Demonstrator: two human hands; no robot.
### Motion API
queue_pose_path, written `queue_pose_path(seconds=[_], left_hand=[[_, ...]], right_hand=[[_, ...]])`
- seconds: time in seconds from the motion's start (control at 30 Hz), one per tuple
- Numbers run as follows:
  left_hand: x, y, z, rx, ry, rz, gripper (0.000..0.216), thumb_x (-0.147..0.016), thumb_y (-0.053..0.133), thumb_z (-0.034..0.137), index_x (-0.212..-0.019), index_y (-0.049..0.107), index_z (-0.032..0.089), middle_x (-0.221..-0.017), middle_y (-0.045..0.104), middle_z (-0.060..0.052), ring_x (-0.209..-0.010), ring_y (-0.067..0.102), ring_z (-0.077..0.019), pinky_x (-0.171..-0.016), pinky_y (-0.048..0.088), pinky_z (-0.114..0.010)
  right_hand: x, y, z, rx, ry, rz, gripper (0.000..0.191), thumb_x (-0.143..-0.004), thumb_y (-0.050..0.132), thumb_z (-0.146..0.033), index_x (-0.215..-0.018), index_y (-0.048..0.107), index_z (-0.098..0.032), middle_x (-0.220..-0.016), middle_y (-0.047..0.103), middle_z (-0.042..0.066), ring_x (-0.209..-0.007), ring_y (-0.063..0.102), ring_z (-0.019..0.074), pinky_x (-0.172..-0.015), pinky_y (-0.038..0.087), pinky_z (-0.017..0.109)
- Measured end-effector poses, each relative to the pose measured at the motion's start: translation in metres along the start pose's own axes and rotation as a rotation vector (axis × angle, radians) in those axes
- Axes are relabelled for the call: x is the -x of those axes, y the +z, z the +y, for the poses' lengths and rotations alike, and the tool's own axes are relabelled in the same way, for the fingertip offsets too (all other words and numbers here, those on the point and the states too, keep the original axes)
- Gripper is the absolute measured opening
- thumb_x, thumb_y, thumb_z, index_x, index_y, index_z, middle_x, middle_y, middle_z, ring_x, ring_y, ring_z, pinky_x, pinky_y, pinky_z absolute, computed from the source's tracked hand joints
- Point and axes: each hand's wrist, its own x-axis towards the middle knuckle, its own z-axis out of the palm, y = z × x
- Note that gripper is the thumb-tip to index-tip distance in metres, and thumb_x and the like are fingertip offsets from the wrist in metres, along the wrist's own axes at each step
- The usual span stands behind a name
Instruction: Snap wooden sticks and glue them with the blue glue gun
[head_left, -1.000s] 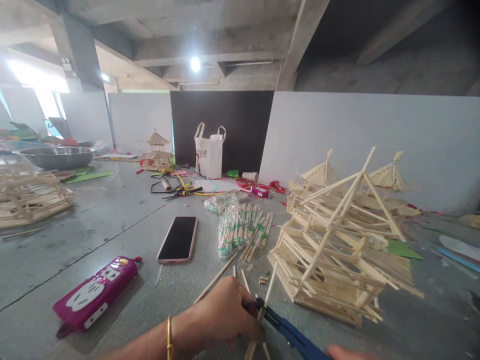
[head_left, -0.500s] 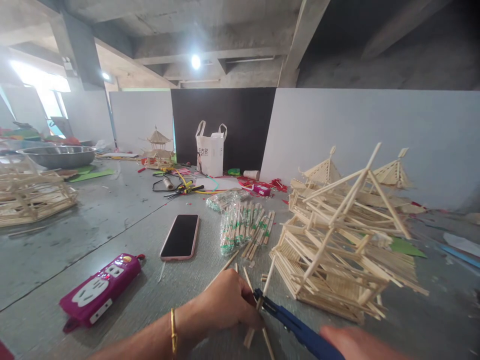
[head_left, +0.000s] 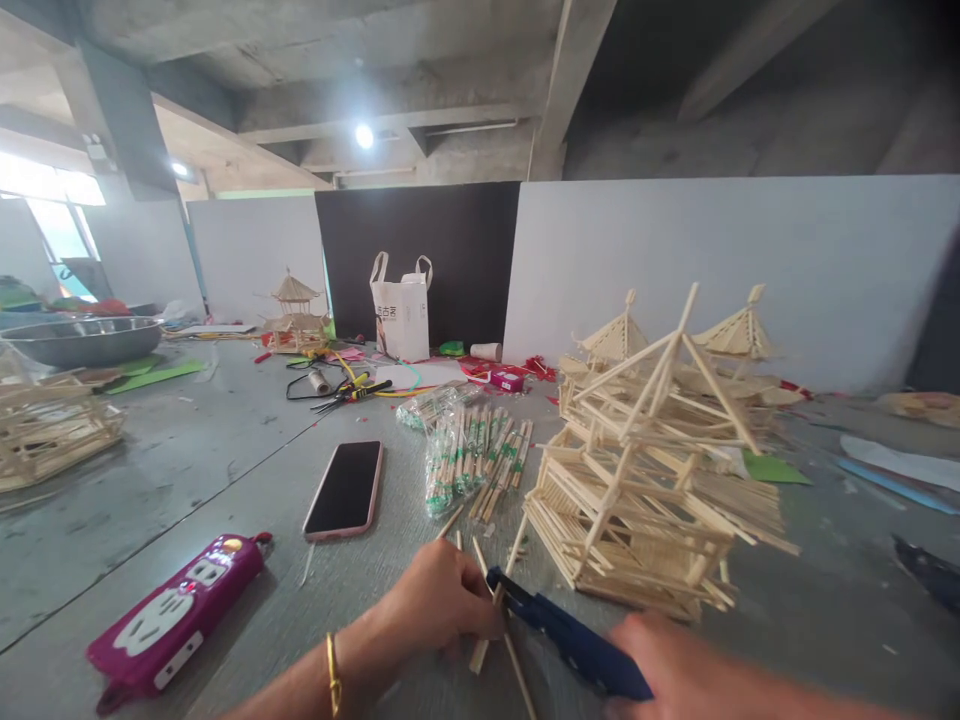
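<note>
Wooden stick point(head_left: 491, 625) lies at lower centre on the grey tabletop point(head_left: 225, 440), pinned by the left hand point(head_left: 439, 605), fingers clenched on it. Right hand point(head_left: 675, 670) grips blue cutters point(head_left: 559, 635) whose tip meets the stick. Stick-built model point(head_left: 637, 480) stands just right; phone point(head_left: 345, 488) left.

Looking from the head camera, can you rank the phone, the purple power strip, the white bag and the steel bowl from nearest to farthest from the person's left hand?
From the left hand:
1. Phone, lying just ahead, slightly left.
2. Purple power strip, farther left, near the table's front.
3. White bag, standing far back against the dark board.
4. Steel bowl, at the far left corner.
</note>
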Motion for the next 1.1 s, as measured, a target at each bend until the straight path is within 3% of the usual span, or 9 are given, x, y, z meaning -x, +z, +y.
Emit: queue_pose_path(seconds=[0.1, 0.2, 0.4, 0.57, 0.67, 0.83, 0.93, 1.03, 1.1], left_hand=[[-0.001, 0.002, -0.001, -0.063, 0.025, 0.044, 0.01, -0.056, 0.061, 0.021, -0.05, 0.056, 0.016, -0.032, 0.036, 0.01, -0.031, 0.033, -0.0056, -0.035, 0.02, -0.019], [-0.003, 0.004, -0.003, -0.134, 0.054, 0.063, 0.009, -0.056, 0.06, 0.02, -0.049, 0.056, 0.015, -0.033, 0.036, 0.01, -0.035, 0.035, -0.0064, -0.037, 0.019, -0.019], [-0.004, 0.008, -0.002, -0.205, 0.088, 0.1, 0.012, -0.057, 0.057, 0.022, -0.048, 0.052, 0.017, -0.036, 0.036, 0.009, -0.038, 0.035, -0.0066, -0.038, 0.02, -0.019], [0.0, 0.01, 0.006, -0.219, 0.075, 0.105, 0.014, -0.06, 0.054, 0.021, -0.049, 0.047, 0.019, -0.031, 0.033, 0.01, -0.032, 0.035, -0.0065, -0.037, 0.021, -0.019], [0.0, 0.01, 0.008, -0.219, 0.076, 0.093, 0.015, -0.06, 0.053, 0.019, -0.047, 0.045, 0.019, -0.03, 0.034, 0.01, -0.029, 0.036, -0.0064, -0.034, 0.023, -0.018], [0.002, 0.01, 0.008, -0.193, 0.098, 0.081, 0.016, -0.061, 0.052, 0.019, -0.046, 0.044, 0.019, -0.029, 0.035, 0.01, -0.026, 0.034, -0.0057, -0.031, 0.021, -0.017], [0.003, 0.011, 0.008, -0.153, 0.097, 0.056, 0.017, -0.061, 0.05, 0.021, -0.045, 0.045, 0.019, -0.028, 0.036, 0.009, -0.026, 0.035, -0.0062, -0.029, 0.021, -0.017], [0.002, 0.012, 0.006, -0.101, 0.079, 0.03, 0.016, -0.06, 0.05, 0.02, -0.045, 0.046, 0.019, -0.026, 0.036, 0.009, -0.024, 0.031, -0.0057, -0.029, 0.019, -0.017], [0.001, 0.012, 0.005, -0.066, 0.07, 0.022, 0.016, -0.06, 0.05, 0.02, -0.045, 0.045, 0.019, -0.025, 0.036, 0.009, -0.024, 0.028, -0.0052, -0.028, 0.017, -0.017]], right_hand=[[0.003, -0.006, -0.012, 0.093, 0.128, -0.032, 0.026, -0.07, 0.057, -0.027, -0.091, 0.061, -0.012, -0.089, 0.062, 0.01, -0.083, 0.057, 0.0248, -0.069, 0.042, 0.033], [0.003, -0.007, -0.016, 0.074, 0.147, -0.023, 0.028, -0.075, 0.055, -0.036, -0.09, 0.061, -0.013, -0.08, 0.06, 0.008, -0.074, 0.056, 0.0217, -0.065, 0.041, 0.033], [-0.005, 0.004, 0.001, -0.017, 0.078, 0.027, 0.024, -0.072, 0.054, -0.039, -0.079, 0.056, -0.016, -0.056, 0.044, -0.002, -0.05, 0.039, 0.0113, -0.046, 0.031, 0.024], [-0.011, 0.008, 0.016, -0.116, 0.028, -0.044, 0.027, -0.071, 0.054, -0.045, -0.074, 0.046, -0.019, -0.05, 0.045, -0.004, -0.044, 0.041, 0.011, -0.041, 0.029, 0.022], [-0.011, 0.008, 0.018, -0.109, 0.028, -0.016, 0.03, -0.068, 0.058, -0.047, -0.068, 0.045, -0.019, -0.05, 0.046, -0.003, -0.045, 0.044, 0.0115, -0.04, 0.028, 0.021], [-0.003, 0.004, 0.012, -0.147, 0.06, -0.073, 0.03, -0.07, 0.055, -0.046, -0.076, 0.045, -0.019, -0.049, 0.048, -0.003, -0.037, 0.042, 0.011, -0.034, 0.03, 0.021], [0.007, -0.002, 0.003, -0.059, 0.095, -0.053, 0.032, -0.074, 0.051, -0.046, -0.084, 0.049, -0.016, -0.066, 0.06, 0.006, -0.055, 0.058, 0.0191, -0.049, 0.045, 0.031], [0.014, -0.007, -0.005, 0.069, 0.138, 0.021, 0.039, -0.074, 0.051, -0.05, -0.09, 0.055, -0.014, -0.089, 0.062, 0.015, -0.086, 0.06, 0.0293, -0.073, 0.045, 0.042], [0.014, -0.008, -0.004, 0.053, 0.113, 0.029, 0.038, -0.072, 0.053, -0.051, -0.085, 0.056, -0.016, -0.082, 0.06, 0.011, -0.082, 0.059, 0.0274, -0.068, 0.046, 0.038]])
